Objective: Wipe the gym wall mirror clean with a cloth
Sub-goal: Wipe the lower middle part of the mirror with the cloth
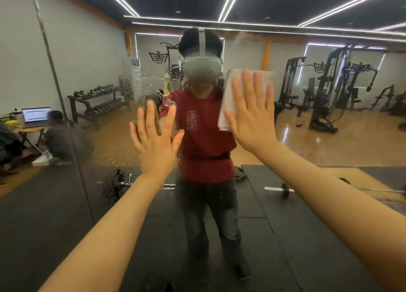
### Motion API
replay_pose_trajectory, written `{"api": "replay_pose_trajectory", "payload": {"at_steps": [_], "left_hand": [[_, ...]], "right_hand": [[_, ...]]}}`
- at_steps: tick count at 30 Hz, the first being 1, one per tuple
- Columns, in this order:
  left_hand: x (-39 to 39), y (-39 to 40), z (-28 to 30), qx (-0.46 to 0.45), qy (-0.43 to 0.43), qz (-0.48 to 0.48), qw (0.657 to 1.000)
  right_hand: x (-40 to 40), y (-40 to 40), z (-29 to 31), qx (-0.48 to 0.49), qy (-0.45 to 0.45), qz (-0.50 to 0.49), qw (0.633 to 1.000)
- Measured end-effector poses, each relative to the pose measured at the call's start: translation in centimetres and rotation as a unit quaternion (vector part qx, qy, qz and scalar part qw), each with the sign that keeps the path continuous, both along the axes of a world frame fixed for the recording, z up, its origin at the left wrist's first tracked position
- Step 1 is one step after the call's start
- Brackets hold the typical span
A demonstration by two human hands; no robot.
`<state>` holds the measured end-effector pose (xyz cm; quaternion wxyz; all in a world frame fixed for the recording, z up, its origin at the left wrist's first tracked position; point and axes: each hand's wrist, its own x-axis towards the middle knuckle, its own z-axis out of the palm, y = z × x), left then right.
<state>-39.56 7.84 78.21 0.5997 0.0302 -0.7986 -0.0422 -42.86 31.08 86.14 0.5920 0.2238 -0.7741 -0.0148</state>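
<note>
Both hands were up on the mirror (307, 137), fingers straight. The right hand (250, 113) lay flat, fingers spread, pressing the cloth (228, 98) against the glass. The cloth showed past the fingertips above and past the thumb side, its lower corner hanging just beside the thumb. The left hand (156, 137) sat lower and apart from the right, palm flat to the glass, fingers spread, holding nothing.

Edges: a vertical seam (57, 89) ran well out past the left hand, slanting from top to bottom. Between that seam and the left hand, droplets (116, 177) speckled the glass, thickest below the left wrist. Right of the right hand the glass ran wide and unbroken to the frame's edge, plenty of open surface there. Above both hands it carried on upward as well.

In the reflection, a dumbbell rack (96, 102) stood beyond the left hand, weight machines (325, 89) beyond the right, and a barbell (283, 190) lay under the right forearm.
</note>
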Motion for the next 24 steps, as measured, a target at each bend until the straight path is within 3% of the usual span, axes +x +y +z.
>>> {"api": "replay_pose_trajectory", "payload": {"at_steps": [4,12,19,22,24], "left_hand": [[0.1,0.1,-0.1,0.001,0.003,0.003,1.0],[0.1,0.1,-0.1,0.002,0.003,0.008,1.0],[0.3,0.3,0.0,0.003,0.0,0.018,1.0],[0.4,0.3,0.1,0.001,-0.007,0.018,1.0],[0.4,0.3,0.1,0.001,-0.009,0.024,1.0]], "right_hand": [[-0.1,-1.2,-1.3,-0.023,-0.009,0.003,1.0],[0.6,-0.1,-14.0,0.125,-0.034,0.008,0.992],[-0.2,2.3,-8.9,-0.014,-0.018,-0.029,0.999],[0.2,0.6,-9.5,-0.057,-0.037,-0.016,0.998],[0.2,-0.2,-11.7,-0.033,-0.049,-0.008,0.998]]}}
